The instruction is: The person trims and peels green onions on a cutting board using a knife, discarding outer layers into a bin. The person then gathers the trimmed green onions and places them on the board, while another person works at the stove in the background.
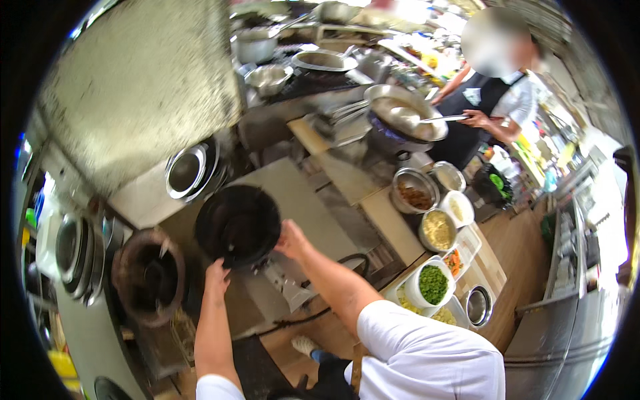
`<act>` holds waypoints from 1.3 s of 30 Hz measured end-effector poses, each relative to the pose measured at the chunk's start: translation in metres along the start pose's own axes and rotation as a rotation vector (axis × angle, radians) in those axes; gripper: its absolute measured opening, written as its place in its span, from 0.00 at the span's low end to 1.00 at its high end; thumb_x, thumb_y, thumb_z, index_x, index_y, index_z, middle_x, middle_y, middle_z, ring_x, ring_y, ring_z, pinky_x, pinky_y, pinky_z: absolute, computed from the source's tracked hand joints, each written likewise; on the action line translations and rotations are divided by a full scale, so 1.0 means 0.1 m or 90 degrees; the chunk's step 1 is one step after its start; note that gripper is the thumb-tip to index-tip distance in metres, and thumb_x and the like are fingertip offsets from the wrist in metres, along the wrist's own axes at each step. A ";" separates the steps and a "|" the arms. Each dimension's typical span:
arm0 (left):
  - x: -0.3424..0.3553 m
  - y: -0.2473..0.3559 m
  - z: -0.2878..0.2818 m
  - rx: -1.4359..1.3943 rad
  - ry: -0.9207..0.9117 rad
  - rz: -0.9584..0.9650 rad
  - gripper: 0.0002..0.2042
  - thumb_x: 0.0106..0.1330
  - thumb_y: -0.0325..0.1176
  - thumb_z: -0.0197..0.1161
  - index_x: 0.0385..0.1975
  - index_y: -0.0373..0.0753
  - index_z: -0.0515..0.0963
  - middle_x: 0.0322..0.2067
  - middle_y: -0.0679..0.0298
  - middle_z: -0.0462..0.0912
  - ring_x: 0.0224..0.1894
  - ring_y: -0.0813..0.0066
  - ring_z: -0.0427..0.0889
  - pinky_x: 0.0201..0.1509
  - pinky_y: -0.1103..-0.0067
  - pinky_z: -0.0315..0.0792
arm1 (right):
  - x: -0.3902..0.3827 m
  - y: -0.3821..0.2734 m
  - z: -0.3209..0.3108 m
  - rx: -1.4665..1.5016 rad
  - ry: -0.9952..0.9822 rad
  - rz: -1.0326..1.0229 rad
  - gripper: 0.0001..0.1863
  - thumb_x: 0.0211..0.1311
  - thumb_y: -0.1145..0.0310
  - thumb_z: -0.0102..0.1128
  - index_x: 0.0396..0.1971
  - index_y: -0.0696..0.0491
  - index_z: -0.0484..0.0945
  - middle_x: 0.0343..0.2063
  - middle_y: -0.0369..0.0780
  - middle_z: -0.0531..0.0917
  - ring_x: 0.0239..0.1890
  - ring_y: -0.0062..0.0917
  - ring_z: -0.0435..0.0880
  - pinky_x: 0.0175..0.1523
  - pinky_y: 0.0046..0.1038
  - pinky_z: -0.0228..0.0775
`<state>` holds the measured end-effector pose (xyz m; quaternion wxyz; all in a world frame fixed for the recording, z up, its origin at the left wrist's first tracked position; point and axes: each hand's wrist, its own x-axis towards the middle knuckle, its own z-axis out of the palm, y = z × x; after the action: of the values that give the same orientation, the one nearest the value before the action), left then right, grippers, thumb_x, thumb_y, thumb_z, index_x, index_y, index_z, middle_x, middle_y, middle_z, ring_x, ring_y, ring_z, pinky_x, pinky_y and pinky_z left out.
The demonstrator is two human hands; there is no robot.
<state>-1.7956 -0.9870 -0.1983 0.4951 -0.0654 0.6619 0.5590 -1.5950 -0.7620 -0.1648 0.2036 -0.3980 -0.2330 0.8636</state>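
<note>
A deep, round black pot (239, 223) is held between my two hands over the metal worktop, left of centre. My left hand (217, 275) grips its near left edge, and my right hand (291, 240) grips its right edge. The fingers of both hands are partly hidden by the pot. Its inside is dark, so any contents are hard to make out. To its left stands a brown, clay-like round stove (148, 277) with a dark hollow. Just beyond the pot, metal bowls (187, 172) rest near the wall.
Stacked pans (75, 253) stand at far left. On the right, a counter holds a white tub of chopped greens (433, 284), a bowl of yellowish food (439, 230) and an empty-looking steel bowl (478, 305). Beyond, a co-worker (490, 110) holds a ladle over a large pot (380, 130).
</note>
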 end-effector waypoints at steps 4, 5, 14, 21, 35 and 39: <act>-0.10 -0.07 0.03 -0.041 0.029 0.147 0.15 0.65 0.40 0.66 0.43 0.36 0.75 0.30 0.63 0.75 0.34 0.72 0.75 0.31 0.76 0.69 | -0.04 0.09 0.06 0.067 -0.036 -0.023 0.27 0.67 0.41 0.51 0.45 0.52 0.76 0.42 0.47 0.81 0.45 0.43 0.81 0.57 0.53 0.71; -0.18 -0.05 0.21 -0.080 0.052 0.175 0.16 0.65 0.41 0.66 0.42 0.34 0.76 0.29 0.64 0.75 0.31 0.72 0.74 0.28 0.73 0.67 | -0.03 0.05 -0.06 0.076 -0.029 -0.031 0.27 0.67 0.42 0.51 0.47 0.52 0.73 0.45 0.48 0.78 0.49 0.43 0.78 0.59 0.55 0.67; -0.46 -0.06 0.66 0.059 -0.083 0.106 0.33 0.69 0.51 0.58 0.70 0.43 0.60 0.63 0.59 0.71 0.59 0.62 0.76 0.63 0.53 0.64 | -0.22 -0.44 -0.60 -0.039 0.063 -0.047 0.46 0.67 0.49 0.50 0.75 0.49 0.35 0.68 0.55 0.54 0.69 0.48 0.60 0.71 0.56 0.51; -0.90 -0.54 0.23 0.162 -0.059 0.239 0.30 0.70 0.42 0.58 0.70 0.36 0.62 0.53 0.57 0.81 0.54 0.68 0.79 0.55 0.72 0.74 | -0.55 -0.36 -1.05 -0.142 -0.004 -0.096 0.19 0.65 0.48 0.62 0.44 0.46 0.76 0.32 0.39 0.80 0.41 0.34 0.81 0.46 0.45 0.75; -3.28 -3.10 -0.14 0.180 -0.025 -0.008 0.25 0.76 0.56 0.47 0.44 0.36 0.76 0.12 0.68 0.64 0.11 0.79 0.60 0.15 0.79 0.58 | -4.45 1.06 -1.30 -1.019 -0.178 -0.330 0.22 0.74 0.49 0.41 0.39 0.52 0.78 0.26 0.52 0.82 0.33 0.51 0.82 0.41 0.48 0.73; -3.81 -3.08 0.40 0.052 -0.190 0.023 0.32 0.75 0.64 0.41 0.47 0.37 0.76 0.13 0.69 0.65 0.11 0.78 0.59 0.16 0.78 0.58 | -5.25 1.34 -1.33 -0.976 -0.277 -0.525 0.18 0.72 0.54 0.48 0.50 0.49 0.77 0.41 0.49 0.81 0.47 0.44 0.80 0.52 0.45 0.70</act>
<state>-1.3842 -1.2458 -0.1240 0.5802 0.0507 0.6043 0.5436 -1.1985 -1.1205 -0.0056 0.1272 -0.1367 -0.9035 0.3857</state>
